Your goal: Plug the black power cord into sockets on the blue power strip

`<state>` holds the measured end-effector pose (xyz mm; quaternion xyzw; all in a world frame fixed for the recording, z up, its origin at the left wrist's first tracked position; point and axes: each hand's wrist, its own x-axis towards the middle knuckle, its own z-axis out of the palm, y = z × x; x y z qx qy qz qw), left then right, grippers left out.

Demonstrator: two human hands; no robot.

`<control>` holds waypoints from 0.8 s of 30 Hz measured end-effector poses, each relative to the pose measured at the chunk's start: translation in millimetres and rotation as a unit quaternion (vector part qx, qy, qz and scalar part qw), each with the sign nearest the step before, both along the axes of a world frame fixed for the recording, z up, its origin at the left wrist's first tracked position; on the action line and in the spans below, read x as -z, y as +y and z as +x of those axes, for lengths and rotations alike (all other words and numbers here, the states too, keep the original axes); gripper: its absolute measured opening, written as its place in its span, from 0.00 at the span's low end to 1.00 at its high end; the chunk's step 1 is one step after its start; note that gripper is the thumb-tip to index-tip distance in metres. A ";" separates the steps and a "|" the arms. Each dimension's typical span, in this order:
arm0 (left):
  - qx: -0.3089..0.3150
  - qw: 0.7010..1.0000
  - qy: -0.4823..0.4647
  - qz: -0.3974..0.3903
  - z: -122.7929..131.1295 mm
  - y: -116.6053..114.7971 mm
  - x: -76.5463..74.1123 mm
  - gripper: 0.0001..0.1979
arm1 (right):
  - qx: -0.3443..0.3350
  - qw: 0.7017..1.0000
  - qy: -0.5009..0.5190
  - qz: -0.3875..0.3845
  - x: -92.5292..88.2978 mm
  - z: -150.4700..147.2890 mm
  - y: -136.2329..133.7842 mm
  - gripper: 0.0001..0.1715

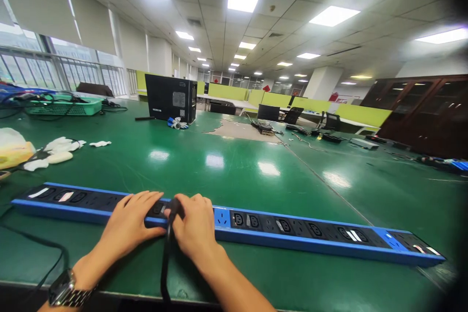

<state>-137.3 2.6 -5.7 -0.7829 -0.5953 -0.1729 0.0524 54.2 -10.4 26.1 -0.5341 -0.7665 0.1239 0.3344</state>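
Note:
A long blue and black power strip point(266, 239) lies across the green table before me, its rows of sockets facing up. My left hand point(134, 217), with a watch at the wrist, grips the strip left of its middle, fingers over the far edge and thumb at the near side. Just beside it, my right hand point(195, 224) is closed round the black plug point(175, 207) of a power cord point(165, 268). The plug stands at a socket of the strip; how deep it sits is hidden by my fingers. From there the cord hangs down over the table's near edge.
A black computer case point(170, 97) stands farther back, with blue and white gloves point(177, 123) at its foot. A green basket point(66, 106) of cables is at the far left. White gloves point(60, 148) lie nearer. Black cable point(40, 240) runs along the left front.

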 end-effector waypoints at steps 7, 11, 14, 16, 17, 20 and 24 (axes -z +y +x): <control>0.006 1.000 -0.006 0.011 -0.6 -0.3 1.2 0.30 | -0.046 0.992 -0.112 0.030 -8.6 -5.7 -3.6 0.08; 0.009 1.000 -0.017 0.021 -0.1 -0.4 2.0 0.31 | -0.029 0.995 -0.092 0.005 -8.5 -5.1 1.6 0.09; 0.011 1.000 -0.020 0.019 -0.1 -0.6 1.4 0.31 | -0.006 0.997 -0.072 -0.010 -6.0 -5.6 8.3 0.12; 0.011 1.000 -0.019 0.018 -0.3 -0.5 0.9 0.31 | -0.009 0.998 -0.062 -0.011 -4.5 -5.2 10.0 0.13; 0.011 1.000 -0.017 0.020 -0.5 -0.4 0.8 0.31 | -0.016 0.998 -0.058 -0.011 -3.9 -4.4 9.8 0.13; 0.012 1.000 -0.009 0.022 -1.3 0.2 1.3 0.31 | -0.035 0.998 -0.052 -0.019 -3.3 0.5 7.7 0.14; 0.012 1.000 0.000 0.013 -1.9 -0.1 2.1 0.34 | -0.009 0.998 -0.014 -0.056 -1.6 9.6 11.4 0.14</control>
